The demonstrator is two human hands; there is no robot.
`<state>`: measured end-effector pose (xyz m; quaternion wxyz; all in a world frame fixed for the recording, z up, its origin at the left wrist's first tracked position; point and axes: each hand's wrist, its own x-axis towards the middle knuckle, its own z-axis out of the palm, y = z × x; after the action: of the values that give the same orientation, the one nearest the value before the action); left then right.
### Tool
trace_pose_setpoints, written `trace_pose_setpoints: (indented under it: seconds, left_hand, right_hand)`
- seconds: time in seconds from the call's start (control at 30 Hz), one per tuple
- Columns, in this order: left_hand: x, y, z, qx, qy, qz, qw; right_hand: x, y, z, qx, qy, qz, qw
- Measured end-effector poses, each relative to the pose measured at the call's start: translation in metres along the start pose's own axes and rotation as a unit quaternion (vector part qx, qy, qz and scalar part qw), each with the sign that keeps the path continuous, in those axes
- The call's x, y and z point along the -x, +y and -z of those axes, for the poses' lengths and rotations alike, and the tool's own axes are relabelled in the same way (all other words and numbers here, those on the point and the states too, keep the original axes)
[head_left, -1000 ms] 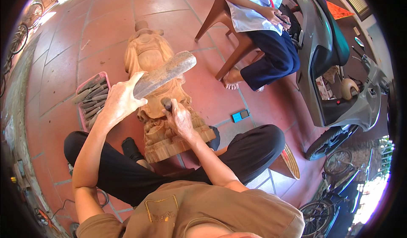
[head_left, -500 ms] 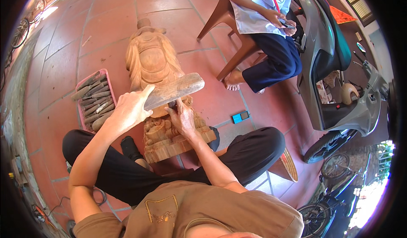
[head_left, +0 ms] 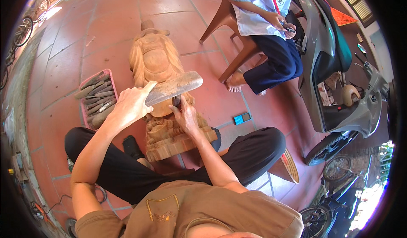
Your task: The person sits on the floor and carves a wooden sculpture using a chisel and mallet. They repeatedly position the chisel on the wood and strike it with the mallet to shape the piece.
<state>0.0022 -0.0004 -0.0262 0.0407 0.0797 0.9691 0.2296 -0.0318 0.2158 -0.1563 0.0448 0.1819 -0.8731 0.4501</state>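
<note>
A carved wooden statue (head_left: pixel 156 61) of a robed, round-bellied figure lies on the tiles in front of me, its base toward my crossed legs. My left hand (head_left: pixel 128 105) is closed around one end of a worn wooden mallet (head_left: pixel 176 87), a flat club held crosswise above the lower part of the figure. Just below it, my right hand (head_left: pixel 186 118) grips what looks like a chisel, of which only a short dark piece (head_left: pixel 177 101) shows. The mallet's edge is close to that piece; whether they touch I cannot tell. The chisel's blade is hidden.
A pink tray (head_left: pixel 113 85) of several carving tools stands left of the statue. Near my right knee lie a blue phone (head_left: pixel 242 118) and a conical hat (head_left: pixel 288 168). Another person (head_left: pixel 271 47) sits on a brown plastic chair (head_left: pixel 240 62), beside a grey motorbike (head_left: pixel 316 68).
Relative to the statue, the mallet has shifted slightly left and up, and more of the dark piece shows beneath it. The whole view has also moved a little. Both hands keep their grip.
</note>
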Motion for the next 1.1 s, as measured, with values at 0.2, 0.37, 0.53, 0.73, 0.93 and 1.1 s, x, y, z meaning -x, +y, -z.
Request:
trace_pose_setpoints:
  seconds: [0.2,0.37,0.53,0.73,0.93,1.1]
  left_hand:
    - [0.001,-0.011,0.008,0.045,0.058,0.026,0.997]
    - [0.001,-0.017,0.012,0.031,0.063,0.033,0.997]
    - [0.004,-0.028,0.005,0.001,0.074,0.016,0.997]
    - [0.003,-0.031,0.001,-0.024,0.100,0.009,0.995]
    - [-0.001,-0.035,-0.005,-0.035,0.103,0.007,0.994]
    - [0.002,-0.029,-0.004,-0.023,0.102,-0.004,0.994]
  right_hand:
    - [0.001,0.002,0.000,-0.014,0.019,0.044,0.999]
    - [0.003,0.007,0.001,-0.012,-0.008,0.005,1.000]
    - [0.005,0.010,0.001,-0.119,0.000,-0.073,0.990]
    - [-0.001,0.007,0.015,-0.170,0.023,-0.128,0.977]
    - [-0.002,0.013,0.007,-0.194,-0.012,-0.103,0.975]
    - [0.000,0.020,-0.001,-0.147,-0.041,-0.059,0.987]
